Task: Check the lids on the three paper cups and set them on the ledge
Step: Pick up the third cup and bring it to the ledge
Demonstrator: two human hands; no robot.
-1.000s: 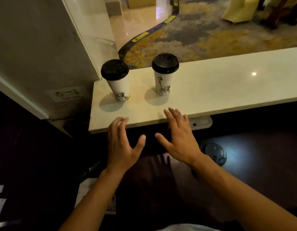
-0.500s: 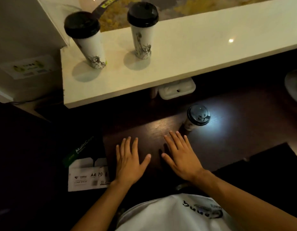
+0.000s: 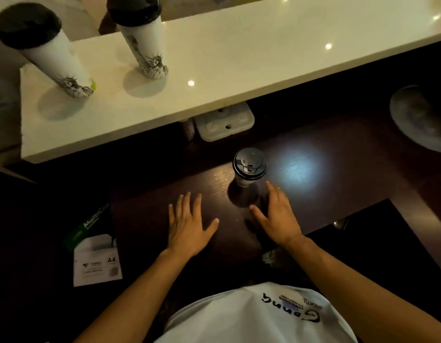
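- Long pale stone ledge (image 3: 239, 60), glossy, running across the upper part of the view, with small light reflections on its surface.
- Dark brown wooden desk top (image 3: 338, 194) below the ledge, lit by a bluish patch of light just right of the lone cup.
- White T-shirt with dark lettering (image 3: 259, 315) at the bottom edge, seen from above.
- Tall white paper cup with black lid and ink-style print (image 3: 48, 53) standing on the ledge near its left end, leaning in the wide-angle view.
- Second tall white paper cup with black lid (image 3: 142, 38) on the ledge just right of the first, apart from it, lid partly cut off by the top edge.
- White and green box of A4 paper (image 3: 95, 258) low on the left, in deep shadow.
- Left hand (image 3: 187, 226) flat, palm down over the desk, fingers spread, holding nothing.
- Right hand (image 3: 279, 216) open with fingers extended, thumb held out, just beside the lone cup's base; touching or not, cannot tell.
- White plastic box (image 3: 224, 125) tucked under the ledge's front edge.
- Third paper cup with dark lid (image 3: 249, 167) upright on the desk, under the ledge line, between the right hand's fingertips and the white box, not on the ledge.
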